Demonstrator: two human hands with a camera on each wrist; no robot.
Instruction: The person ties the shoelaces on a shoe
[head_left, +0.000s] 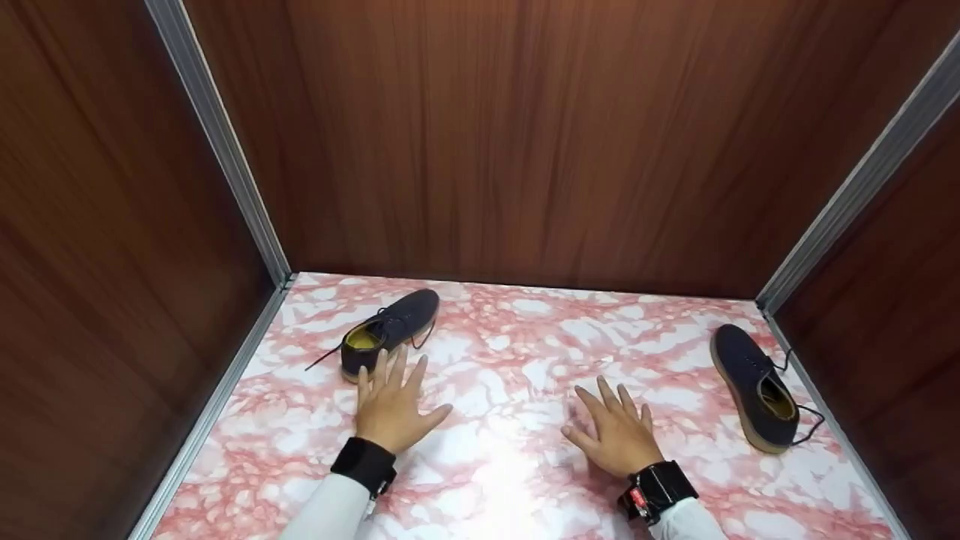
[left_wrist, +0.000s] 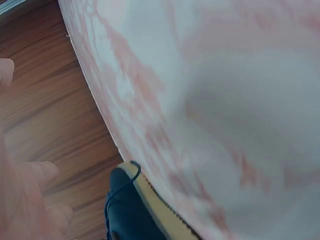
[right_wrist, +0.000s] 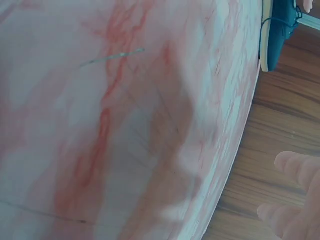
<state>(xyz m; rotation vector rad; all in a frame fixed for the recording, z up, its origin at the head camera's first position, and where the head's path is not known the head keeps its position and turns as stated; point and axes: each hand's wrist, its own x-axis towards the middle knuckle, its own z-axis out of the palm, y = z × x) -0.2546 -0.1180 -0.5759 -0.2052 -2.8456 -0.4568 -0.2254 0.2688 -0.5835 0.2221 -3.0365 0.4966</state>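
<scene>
Two dark navy lace-up shoes stand on a red-and-white marbled surface. The left shoe (head_left: pixel 405 311), its yellowish lining showing, points toward the back wall with its laces hanging loose on both sides. My left hand (head_left: pixel 394 412) has its fingers spread, and the fingertips overlap the shoe's heel in the head view. In the left wrist view the toe of that shoe (left_wrist: pixel 130 210) shows beside the hand. My right hand (head_left: pixel 619 439) also has spread fingers and holds nothing, over the surface left of the right shoe (head_left: pixel 754 386). That shoe's untied laces trail to its right.
The marbled surface (head_left: pixel 510 375) is bounded by a brown wood-grain back wall (head_left: pixel 510 142) and side walls at left (head_left: pixel 112 262) and right (head_left: pixel 885 315). Grey metal strips (head_left: pixel 225 142) run along the corners. The right shoe is close to the right wall's edge.
</scene>
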